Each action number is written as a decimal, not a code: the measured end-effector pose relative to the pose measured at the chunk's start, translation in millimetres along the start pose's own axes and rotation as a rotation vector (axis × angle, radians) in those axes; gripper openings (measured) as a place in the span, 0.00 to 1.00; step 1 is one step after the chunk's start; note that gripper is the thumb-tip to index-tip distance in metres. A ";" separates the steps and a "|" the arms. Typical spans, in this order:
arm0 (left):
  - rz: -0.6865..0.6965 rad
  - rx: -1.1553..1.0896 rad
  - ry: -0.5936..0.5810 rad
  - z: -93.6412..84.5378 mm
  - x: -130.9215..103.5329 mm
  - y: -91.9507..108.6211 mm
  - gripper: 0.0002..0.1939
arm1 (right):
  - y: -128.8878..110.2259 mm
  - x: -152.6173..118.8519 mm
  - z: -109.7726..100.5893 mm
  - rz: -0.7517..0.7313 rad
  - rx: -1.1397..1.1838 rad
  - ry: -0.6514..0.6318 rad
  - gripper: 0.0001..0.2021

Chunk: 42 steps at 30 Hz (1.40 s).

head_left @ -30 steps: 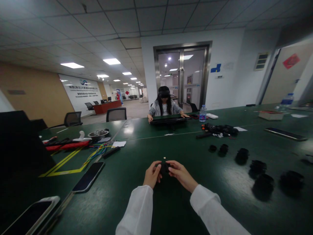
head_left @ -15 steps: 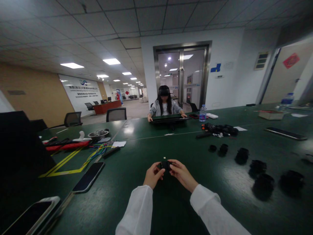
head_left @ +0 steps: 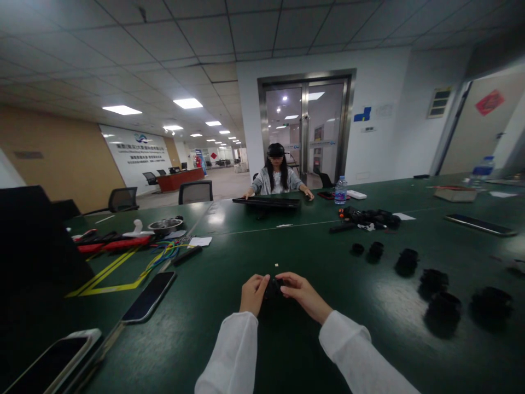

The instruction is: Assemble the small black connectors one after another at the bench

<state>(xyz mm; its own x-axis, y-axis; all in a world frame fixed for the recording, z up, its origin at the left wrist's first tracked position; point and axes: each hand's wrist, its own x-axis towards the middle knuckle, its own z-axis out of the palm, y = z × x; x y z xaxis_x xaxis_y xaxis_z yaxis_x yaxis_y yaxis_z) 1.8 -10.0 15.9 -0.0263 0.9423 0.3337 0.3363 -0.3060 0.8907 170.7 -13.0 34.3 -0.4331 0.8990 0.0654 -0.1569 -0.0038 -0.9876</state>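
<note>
A small black part (head_left: 272,289) is held between my two hands over the green table (head_left: 205,350), near the middle of the view. My left hand (head_left: 253,293) grips its left side with the fingers closed round it. On its right side, my right hand (head_left: 302,294) pinches it between thumb and fingers. The fingers partly hide the part, and its details are too dark to make out. Just beyond it a tiny pale piece (head_left: 276,265) lies on the table.
Several black round parts (head_left: 407,261) stand at the right. Two phones (head_left: 150,297) lie at the left, near coloured wires (head_left: 166,257). Across the table a person (head_left: 276,175) sits behind a black panel (head_left: 266,203). A bottle (head_left: 340,190) stands near them.
The black part has turned and sits slightly lower and further left between my fingers. The black panel across the table has shifted left, and the person's right-side hand is now off it.
</note>
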 end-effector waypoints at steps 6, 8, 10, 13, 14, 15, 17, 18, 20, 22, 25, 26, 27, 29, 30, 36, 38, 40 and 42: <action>-0.053 -0.182 0.003 3.1 0.1 -0.5 0.16 | 2.0 4.1 1.5 0.023 0.053 0.113 0.14; -0.066 -0.259 -0.036 5.5 -0.3 -1.2 0.15 | 3.0 6.1 1.9 0.030 0.125 0.166 0.14; -0.068 -0.317 -0.078 7.2 -0.5 -2.3 0.17 | 3.8 7.4 2.3 0.038 0.193 0.205 0.15; -0.065 -0.379 -0.090 7.7 -0.2 -4.2 0.20 | 4.5 8.2 2.7 0.028 0.260 0.228 0.15; -0.063 -0.394 -0.087 7.4 0.1 -4.8 0.20 | 4.6 8.3 2.7 0.024 0.268 0.230 0.15; -0.067 -0.403 -0.084 6.9 0.3 -5.3 0.20 | 4.7 8.3 2.6 0.025 0.269 0.227 0.15; -0.085 -0.397 -0.080 5.8 0.8 -6.0 0.20 | 4.8 8.1 2.0 0.031 0.258 0.216 0.15; -0.096 -0.382 -0.075 5.3 1.0 -6.1 0.20 | 4.8 8.0 1.5 0.033 0.251 0.204 0.15; -0.107 -0.324 -0.064 4.6 1.3 -5.9 0.21 | 5.3 7.7 0.2 0.028 0.234 0.177 0.15; -0.104 -0.255 -0.061 4.3 1.4 -5.3 0.21 | 6.4 7.6 -1.1 0.023 0.215 0.144 0.15; -0.112 -0.193 -0.068 4.4 1.5 -3.9 0.21 | 8.7 8.0 -2.4 0.016 0.189 0.110 0.15; -0.119 -0.187 -0.072 4.4 1.4 -3.4 0.21 | 9.4 8.3 -2.6 0.014 0.187 0.105 0.15; -0.122 -0.185 -0.078 4.4 1.3 -3.0 0.21 | 10.0 8.7 -2.6 0.010 0.190 0.106 0.15; -0.107 -0.186 -0.089 4.2 0.9 -2.4 0.22 | 10.9 9.8 -2.5 0.010 0.209 0.127 0.15; -0.090 -0.192 -0.097 4.0 0.6 -2.3 0.23 | 11.1 10.4 -2.4 0.014 0.223 0.145 0.15; -0.051 -0.237 -0.166 3.6 -0.2 -6.4 0.27 | 8.0 10.5 -1.0 0.028 0.271 0.206 0.15; -0.067 -0.226 -0.158 3.9 0.2 -8.4 0.26 | 5.7 8.9 0.0 0.035 0.262 0.208 0.15; -0.072 -0.212 -0.151 4.1 0.6 -9.5 0.25 | 3.5 7.3 1.0 0.038 0.257 0.212 0.15; -0.076 -0.196 -0.144 4.1 1.0 -9.4 0.23 | 2.0 6.1 1.5 0.042 0.248 0.207 0.15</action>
<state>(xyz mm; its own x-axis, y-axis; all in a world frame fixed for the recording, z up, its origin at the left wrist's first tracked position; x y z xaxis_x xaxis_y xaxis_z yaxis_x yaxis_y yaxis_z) 2.4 -5.6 6.6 0.0944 0.9690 0.2283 0.1489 -0.2405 0.9592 166.4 -8.2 32.9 -0.2579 0.9657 -0.0306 -0.3651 -0.1268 -0.9223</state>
